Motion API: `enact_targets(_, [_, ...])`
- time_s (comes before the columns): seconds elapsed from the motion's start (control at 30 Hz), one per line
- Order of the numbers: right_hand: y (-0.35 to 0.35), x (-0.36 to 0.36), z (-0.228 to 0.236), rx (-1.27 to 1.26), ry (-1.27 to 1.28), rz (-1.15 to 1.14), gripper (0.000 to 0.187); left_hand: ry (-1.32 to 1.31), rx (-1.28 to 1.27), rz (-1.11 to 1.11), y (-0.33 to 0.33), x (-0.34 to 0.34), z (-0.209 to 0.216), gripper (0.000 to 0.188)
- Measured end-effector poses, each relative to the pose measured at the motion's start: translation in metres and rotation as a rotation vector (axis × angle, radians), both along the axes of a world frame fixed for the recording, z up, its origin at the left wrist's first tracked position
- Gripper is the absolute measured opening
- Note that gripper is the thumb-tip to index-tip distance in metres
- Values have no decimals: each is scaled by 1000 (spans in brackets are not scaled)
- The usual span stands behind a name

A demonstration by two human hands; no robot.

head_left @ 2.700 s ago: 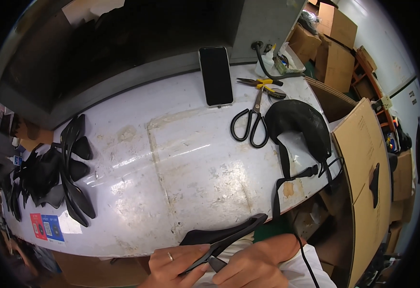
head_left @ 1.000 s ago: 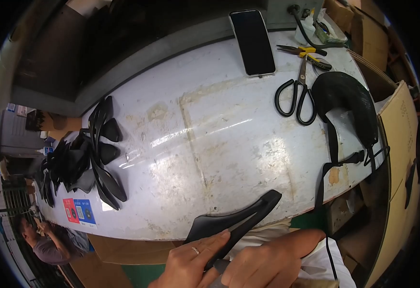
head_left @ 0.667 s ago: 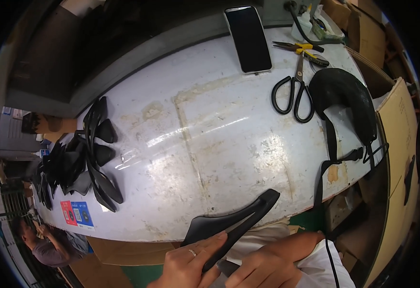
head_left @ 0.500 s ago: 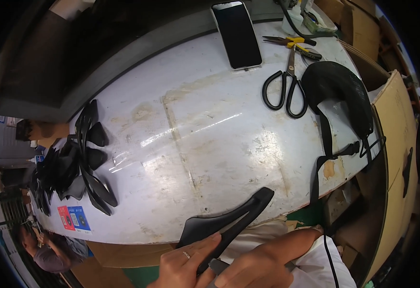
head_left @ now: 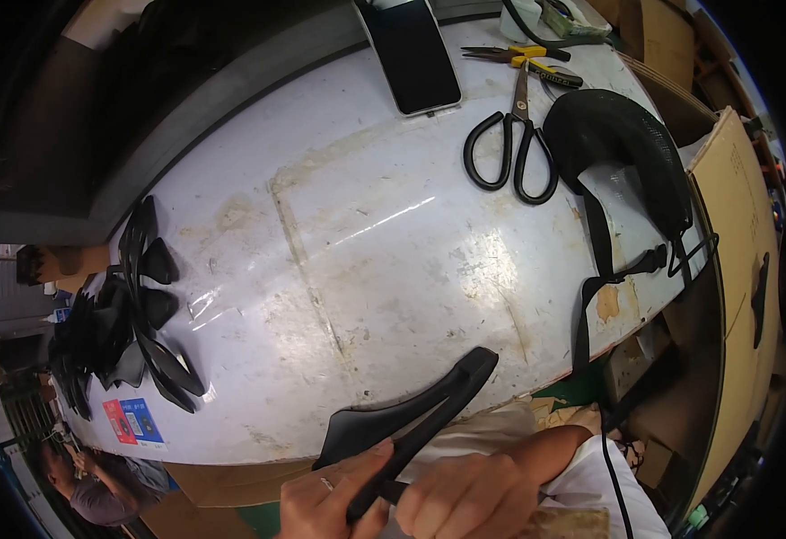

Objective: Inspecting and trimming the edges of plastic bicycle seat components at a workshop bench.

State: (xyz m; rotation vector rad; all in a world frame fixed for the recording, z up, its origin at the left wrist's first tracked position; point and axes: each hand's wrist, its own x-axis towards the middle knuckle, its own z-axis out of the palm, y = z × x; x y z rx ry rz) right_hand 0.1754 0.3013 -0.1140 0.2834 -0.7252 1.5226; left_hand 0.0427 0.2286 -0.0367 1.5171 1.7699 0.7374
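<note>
A curved, forked black part [head_left: 366, 424] with a smooth surface lies across the table's near edge, its narrow tip pointing up and right. My left hand [head_left: 334, 494], with a ring on one finger, is closed on the part's lower end, one finger stretched along it. Close beside it, my right hand [head_left: 469, 494] is closed with the knuckles up. A short dark end pokes out from that fist against the part; most of the held thing is hidden. Similar black parts [head_left: 110, 328] lie piled at the table's left end.
A phone [head_left: 411, 63] stands at the back. To its right lie yellow-handled pliers [head_left: 523, 56], black-handled scissors [head_left: 522, 103] and a curved black padded item [head_left: 613, 126] with straps. Cardboard [head_left: 738, 216] borders the right edge. Another person [head_left: 105, 494] sits at the lower left.
The whole view has shifted, so the table things appear slightly further left. My right fist has turned a little and its knuckles show more; both hands keep their hold.
</note>
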Motion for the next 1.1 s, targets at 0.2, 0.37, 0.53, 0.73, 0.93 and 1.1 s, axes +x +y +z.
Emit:
enact_targets(0.2, [34, 3, -17, 552, -160, -18, 13, 8, -335, -68, 16, -27, 22, 36])
enact_targets(0.37, [37, 34, -44, 565, -274, -98, 9, -34, -449, 6, 21, -28, 24, 32])
enact_targets(0.53, [37, 59, -59, 564, -464, -220, 19, -15, -231, 135, 31, -18, 23, 34])
enact_targets(0.73, [41, 71, -65, 551, -538, -328, 6, 427, -62, -29, 39, -6, 19, 44])
enact_targets(0.93, [34, 63, -58, 546, -544, -340, 10, 636, -119, 136, 39, 19, 20, 39])
enact_targets(1.1, [22, 16, -29, 585, -401, -369, 9, 607, -109, 123, 34, 16, 17, 37])
